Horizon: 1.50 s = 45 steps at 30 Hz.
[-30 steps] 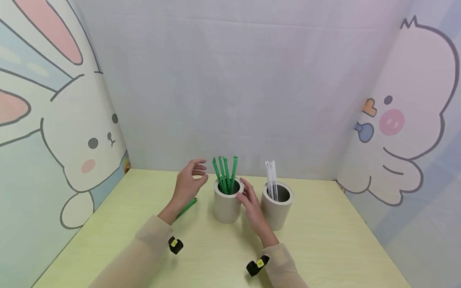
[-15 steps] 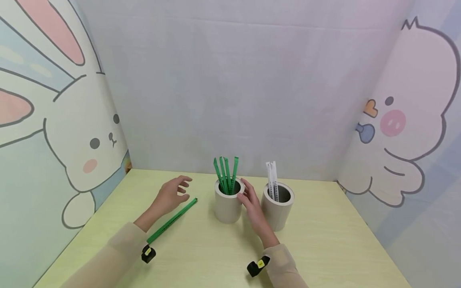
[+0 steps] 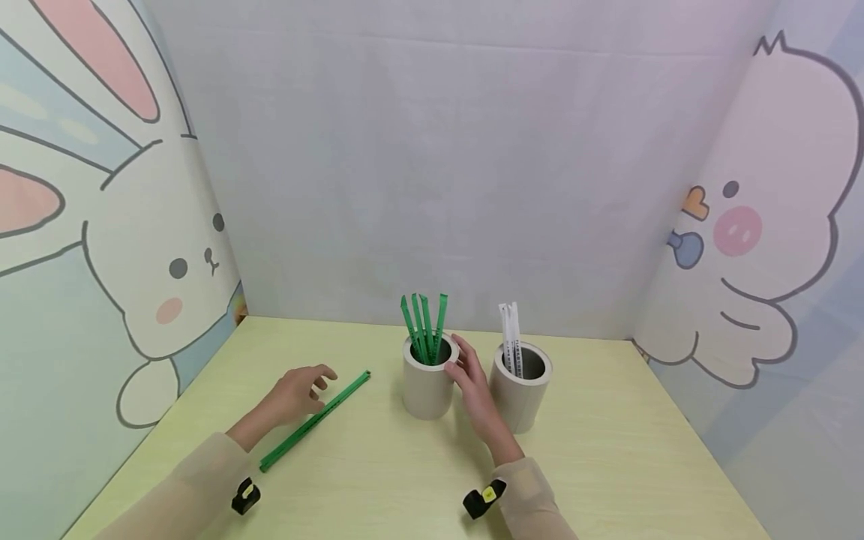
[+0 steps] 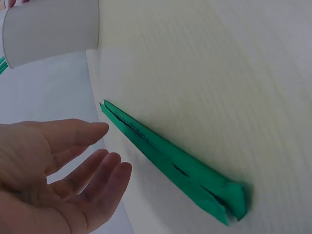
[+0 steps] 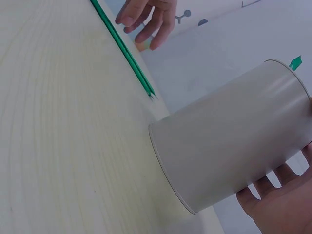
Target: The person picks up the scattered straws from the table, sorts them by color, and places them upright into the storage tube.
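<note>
Two green wrapped straws (image 3: 297, 435) lie side by side on the table at the left, printed along one wrapper. Just above them hovers my left hand (image 3: 292, 395), fingers loosely bent and apart; in the left wrist view, space shows between its fingertips and the straws (image 4: 170, 158). My right hand (image 3: 476, 390) holds a light grey cylindrical cup (image 3: 427, 394) at its right side, thumb in front near the rim and fingers behind. Several green wrapped straws (image 3: 432, 330) stand upright in that cup. The right wrist view shows the fingers against the cup wall (image 5: 229, 141).
A second grey cup (image 3: 518, 401) stands right of the right hand, with white wrapped straws (image 3: 511, 337) in it. Pale fabric (image 3: 432, 187) rises behind the table (image 3: 607, 465), with cartoon-printed panels at both sides.
My left hand has moved left and down, away from the upright green straws to over the loose ones, uncovering them. The right hand stays on the cup.
</note>
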Available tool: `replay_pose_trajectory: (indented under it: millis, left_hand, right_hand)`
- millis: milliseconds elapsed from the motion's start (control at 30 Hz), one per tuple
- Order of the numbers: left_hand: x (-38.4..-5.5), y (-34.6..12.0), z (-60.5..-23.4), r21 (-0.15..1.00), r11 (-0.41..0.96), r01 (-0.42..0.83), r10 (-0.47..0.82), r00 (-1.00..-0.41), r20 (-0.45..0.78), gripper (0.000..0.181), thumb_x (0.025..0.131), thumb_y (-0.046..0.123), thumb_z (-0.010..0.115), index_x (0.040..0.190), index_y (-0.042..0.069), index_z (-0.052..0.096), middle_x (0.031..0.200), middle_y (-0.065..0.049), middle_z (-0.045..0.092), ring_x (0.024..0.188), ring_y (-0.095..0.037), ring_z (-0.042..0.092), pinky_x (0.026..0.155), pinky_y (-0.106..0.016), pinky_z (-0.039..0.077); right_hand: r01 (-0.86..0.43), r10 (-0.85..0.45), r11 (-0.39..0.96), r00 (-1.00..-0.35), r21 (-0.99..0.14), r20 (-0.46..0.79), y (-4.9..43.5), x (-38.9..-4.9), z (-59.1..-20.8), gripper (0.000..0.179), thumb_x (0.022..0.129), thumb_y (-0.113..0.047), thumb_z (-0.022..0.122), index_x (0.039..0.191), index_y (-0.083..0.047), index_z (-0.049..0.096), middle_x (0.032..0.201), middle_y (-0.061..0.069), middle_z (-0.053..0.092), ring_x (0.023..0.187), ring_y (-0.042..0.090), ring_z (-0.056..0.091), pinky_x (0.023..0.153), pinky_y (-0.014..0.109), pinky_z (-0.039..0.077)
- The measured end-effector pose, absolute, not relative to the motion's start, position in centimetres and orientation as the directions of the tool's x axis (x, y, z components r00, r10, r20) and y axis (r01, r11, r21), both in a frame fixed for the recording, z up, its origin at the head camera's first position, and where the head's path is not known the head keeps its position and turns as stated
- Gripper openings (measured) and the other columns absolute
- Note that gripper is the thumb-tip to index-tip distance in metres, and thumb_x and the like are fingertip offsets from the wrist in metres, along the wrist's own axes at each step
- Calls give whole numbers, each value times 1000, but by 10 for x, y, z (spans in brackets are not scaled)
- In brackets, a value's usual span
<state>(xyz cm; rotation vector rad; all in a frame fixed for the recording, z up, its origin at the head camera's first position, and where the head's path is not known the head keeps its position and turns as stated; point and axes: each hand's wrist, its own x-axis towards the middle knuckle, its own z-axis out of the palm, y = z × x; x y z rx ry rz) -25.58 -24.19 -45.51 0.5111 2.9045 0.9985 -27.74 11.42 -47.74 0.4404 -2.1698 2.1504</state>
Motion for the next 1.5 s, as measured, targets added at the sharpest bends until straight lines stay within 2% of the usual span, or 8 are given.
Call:
replay_pose_trajectory:
  millis: [333, 633, 900, 1133, 1333, 1500]
  left_hand:
    - [-253, -250, -466, 562, 765, 313, 345, -937, 52, 39, 83, -13, 76, 119, 1, 69, 102, -12, 69, 85, -23, 69, 70, -38, 60]
    - [-255, -252, -469, 511, 799, 316, 325, -943, 74, 43, 81, -20, 68, 118, 2, 71, 97, -11, 70, 86, -24, 68, 67, -35, 58]
    - [-256, -251, -468, 497, 806, 321, 321, -943, 88, 46, 80, -21, 66, 119, 2, 72, 94, -9, 71, 81, -26, 67, 65, -34, 57]
    - [-257, -250, -458, 511, 789, 342, 310, -939, 150, 45, 84, -20, 64, 121, 4, 73, 96, -7, 71, 85, -22, 69, 69, -37, 58]
    - [-262, -244, -447, 523, 759, 388, 304, -921, 241, 42, 88, -16, 67, 123, 6, 73, 99, -7, 73, 85, -21, 69, 67, -33, 58]
    - [-260, -235, -434, 547, 739, 393, 281, -918, 281, 43, 90, -14, 68, 128, 7, 72, 106, -9, 74, 90, -22, 71, 73, -35, 60]
  right_hand:
    - [-233, -161, -16, -959, -972, 233, 114, -276, -476, 59, 111, -29, 52, 166, -23, 32, 168, 14, 38, 155, 35, 34, 125, 58, 28]
    - [-240, -159, -9, -958, -971, 238, 114, -277, -476, 59, 111, -30, 52, 166, -24, 32, 167, 13, 39, 155, 35, 35, 125, 58, 28]
    - [-237, -161, -11, -958, -971, 236, 115, -277, -476, 59, 111, -29, 52, 167, -23, 32, 167, 14, 39, 155, 35, 35, 125, 58, 28]
    - [-235, -161, -18, -959, -972, 235, 114, -276, -475, 60, 111, -29, 53, 166, -23, 32, 166, 15, 41, 154, 35, 36, 124, 57, 29]
    - [-236, -159, -18, -959, -972, 236, 114, -275, -474, 59, 111, -28, 52, 166, -22, 32, 167, 15, 40, 154, 36, 36, 124, 57, 29]
    - [-238, -155, -4, -959, -971, 236, 114, -276, -475, 60, 111, -28, 52, 167, -20, 32, 167, 16, 39, 154, 37, 35, 123, 57, 30]
